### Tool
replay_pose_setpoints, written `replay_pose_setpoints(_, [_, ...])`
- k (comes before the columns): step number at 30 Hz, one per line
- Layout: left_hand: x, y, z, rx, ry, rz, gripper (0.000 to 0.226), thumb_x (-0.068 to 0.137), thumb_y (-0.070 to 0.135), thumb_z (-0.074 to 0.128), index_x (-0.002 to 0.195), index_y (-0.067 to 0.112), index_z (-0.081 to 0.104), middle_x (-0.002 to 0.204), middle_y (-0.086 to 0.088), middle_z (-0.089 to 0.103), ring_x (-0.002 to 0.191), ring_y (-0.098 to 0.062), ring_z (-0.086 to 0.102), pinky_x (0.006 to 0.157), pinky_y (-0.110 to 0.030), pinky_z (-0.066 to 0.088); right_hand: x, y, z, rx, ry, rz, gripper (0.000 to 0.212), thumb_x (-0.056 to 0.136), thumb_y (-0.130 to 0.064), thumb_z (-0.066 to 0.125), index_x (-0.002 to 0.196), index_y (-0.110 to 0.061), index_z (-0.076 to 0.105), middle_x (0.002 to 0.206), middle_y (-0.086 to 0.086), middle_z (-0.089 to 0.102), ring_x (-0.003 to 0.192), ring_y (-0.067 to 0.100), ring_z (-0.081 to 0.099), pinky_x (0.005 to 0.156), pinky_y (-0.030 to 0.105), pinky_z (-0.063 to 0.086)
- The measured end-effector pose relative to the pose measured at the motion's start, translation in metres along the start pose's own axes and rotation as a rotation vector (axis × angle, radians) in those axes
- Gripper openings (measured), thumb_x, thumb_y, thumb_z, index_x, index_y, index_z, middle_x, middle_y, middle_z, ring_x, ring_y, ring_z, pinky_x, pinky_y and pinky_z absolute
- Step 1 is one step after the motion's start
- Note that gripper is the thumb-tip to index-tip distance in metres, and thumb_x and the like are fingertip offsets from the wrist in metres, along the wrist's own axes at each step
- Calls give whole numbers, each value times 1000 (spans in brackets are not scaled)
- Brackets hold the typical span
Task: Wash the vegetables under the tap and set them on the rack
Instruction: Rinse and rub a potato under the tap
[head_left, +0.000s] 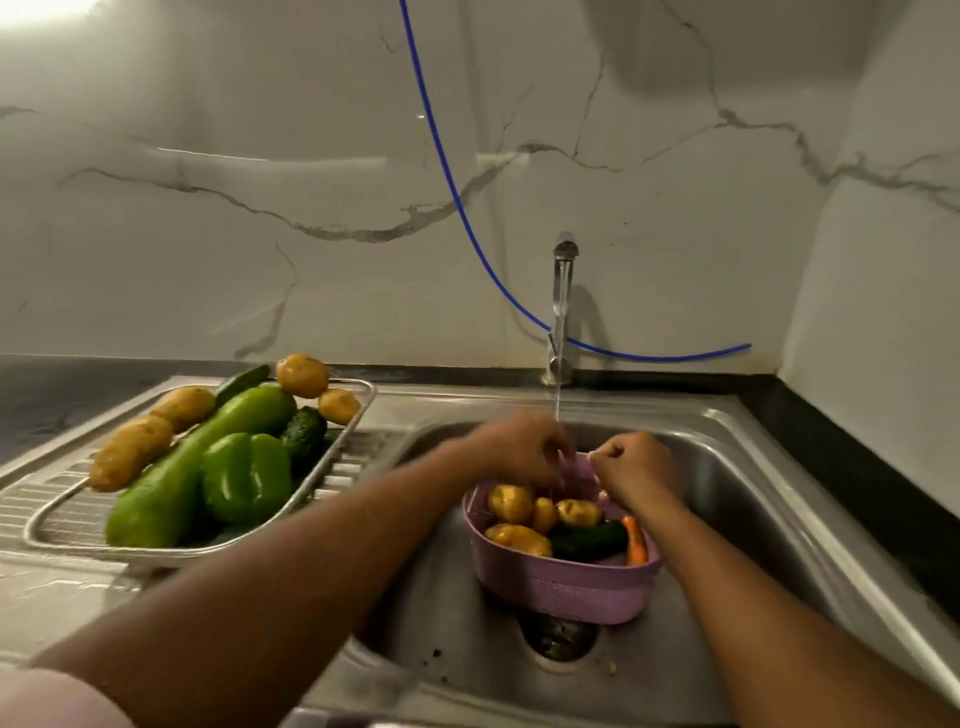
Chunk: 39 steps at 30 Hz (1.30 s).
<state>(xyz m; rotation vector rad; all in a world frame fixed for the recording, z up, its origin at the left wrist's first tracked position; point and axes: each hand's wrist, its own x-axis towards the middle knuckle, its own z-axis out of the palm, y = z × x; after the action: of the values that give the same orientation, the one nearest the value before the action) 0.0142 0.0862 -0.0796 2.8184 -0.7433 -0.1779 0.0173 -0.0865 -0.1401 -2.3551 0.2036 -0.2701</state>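
A pink basket stands in the sink basin holding several potatoes, a dark cucumber and a carrot. Water runs from the tap onto the far side of the basket. My left hand hovers over the basket under the stream, fingers curled downward; what they touch is hidden. My right hand is curled at the basket's far rim and seems to grip it. On the wire rack to the left lie a green pepper, a long green gourd, potatoes and cucumbers.
The rack sits on the ribbed steel drainboard. A blue hose hangs down the marble wall behind the tap. The drain lies just in front of the basket. A dark counter edge runs along the right.
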Motion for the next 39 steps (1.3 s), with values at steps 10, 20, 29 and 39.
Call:
replay_pose_setpoints(10, [44,12,94,52,-455,-262,57,93,22,68,147,17,49,140,-11,57,119,-30,60,102,-47,53,6,6,10,-177,-340,23,23,91,-36,68,79,-18,76,70,1,76,67,20,76,77,43,65])
replay_pose_setpoints(20, [33,34,89,465,-490,-153,67,101,27,58,160,32,26,161,-5,35,146,-36,36,109,-55,37,8,7,14,-288,-445,60,27,91,-39,70,85,-14,78,73,2,78,63,20,76,69,35,64])
replay_pose_setpoints(29, [19,20,42,413,-371,-164,47,90,44,73,131,21,64,121,-2,65,102,-23,58,87,-37,47,7,7,12,-171,-418,62,32,98,-39,62,89,-13,78,77,5,78,66,21,75,73,37,62])
replay_pose_setpoints(39, [13,-28,56,-552,119,-314,52,104,47,50,80,4,68,70,-10,60,68,-25,59,72,-38,54,8,4,14,103,-365,31,37,103,-46,55,106,-15,74,82,4,77,69,19,74,71,40,65])
